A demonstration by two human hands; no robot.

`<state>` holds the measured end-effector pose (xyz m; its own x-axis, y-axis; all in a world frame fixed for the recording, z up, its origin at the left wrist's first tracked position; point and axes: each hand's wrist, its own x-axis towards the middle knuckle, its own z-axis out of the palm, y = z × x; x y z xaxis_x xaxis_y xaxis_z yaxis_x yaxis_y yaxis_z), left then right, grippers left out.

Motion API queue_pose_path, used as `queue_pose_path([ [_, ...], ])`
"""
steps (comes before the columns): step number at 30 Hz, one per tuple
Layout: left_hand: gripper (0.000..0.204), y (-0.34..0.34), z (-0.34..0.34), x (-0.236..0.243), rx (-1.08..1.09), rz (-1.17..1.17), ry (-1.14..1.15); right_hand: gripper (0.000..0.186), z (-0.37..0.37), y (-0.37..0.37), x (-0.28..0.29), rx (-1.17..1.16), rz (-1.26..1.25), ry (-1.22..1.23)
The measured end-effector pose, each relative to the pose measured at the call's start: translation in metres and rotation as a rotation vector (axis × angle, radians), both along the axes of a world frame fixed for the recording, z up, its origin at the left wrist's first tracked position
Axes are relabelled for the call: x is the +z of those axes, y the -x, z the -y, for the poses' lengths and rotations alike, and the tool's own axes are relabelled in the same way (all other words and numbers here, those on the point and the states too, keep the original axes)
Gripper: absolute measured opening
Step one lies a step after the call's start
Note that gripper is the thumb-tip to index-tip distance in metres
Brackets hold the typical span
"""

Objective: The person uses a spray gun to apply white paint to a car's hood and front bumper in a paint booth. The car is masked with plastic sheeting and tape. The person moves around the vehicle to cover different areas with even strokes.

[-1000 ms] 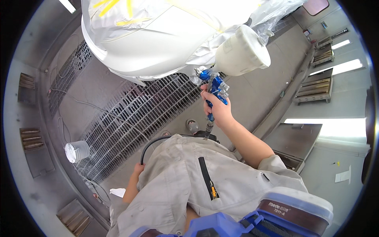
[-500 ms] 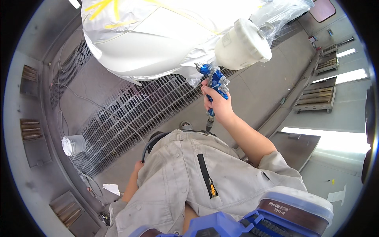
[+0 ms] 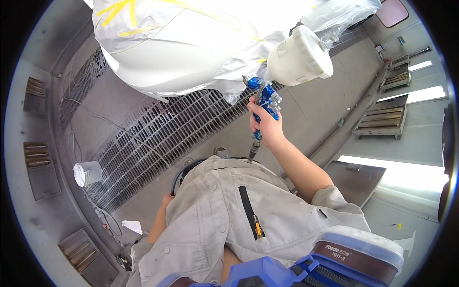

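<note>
My right hand [image 3: 268, 125] is wrapped round the grip of a blue spray gun [image 3: 264, 98], its nozzle turned to the left. A large whitish paint cup [image 3: 300, 56] with a lid sits on top of the gun. Just beyond the gun is a white car body [image 3: 177, 62], partly covered with masking film [image 3: 239, 71] and yellow tape [image 3: 114, 13]. Low at my left side, my left hand [image 3: 167, 200] is closed on a dark air hose [image 3: 178, 179], which loops in front of my waist; most of its fingers are hidden.
A metal floor grating [image 3: 158, 124] runs under and beside the car. At the left stand a white bucket [image 3: 88, 173] and a thin cable [image 3: 98, 116] on the floor. Slatted vents [image 3: 381, 117] line the right wall. Parts of my respirator [image 3: 356, 256] fill the lower edge.
The spray gun and my right hand have shifted slightly to the right, a little away from the car. My left hand stays low with the hose; the view has turned slightly.
</note>
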<state>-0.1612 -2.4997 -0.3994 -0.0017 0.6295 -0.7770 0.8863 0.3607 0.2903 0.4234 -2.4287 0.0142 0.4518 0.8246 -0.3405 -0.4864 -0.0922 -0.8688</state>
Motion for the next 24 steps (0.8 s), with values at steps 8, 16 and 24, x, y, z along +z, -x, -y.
queue_pose_path([
  [8, 0.034, -0.011, 0.01, 0.053, 0.164, 0.085, 0.037, 0.02, 0.001, -0.001, -0.006, 0.013, -0.02, 0.06],
  [16, 0.04, -0.051, 0.027, 0.105, 0.03, -0.031, -0.021, 0.019, 0.003, 0.003, -0.01, 0.047, -0.006, 0.096],
  [24, 0.042, -0.056, 0.043, 0.125, 0.099, -0.066, 0.039, 0.018, 0.0, 0.004, -0.013, 0.094, -0.014, 0.103],
])
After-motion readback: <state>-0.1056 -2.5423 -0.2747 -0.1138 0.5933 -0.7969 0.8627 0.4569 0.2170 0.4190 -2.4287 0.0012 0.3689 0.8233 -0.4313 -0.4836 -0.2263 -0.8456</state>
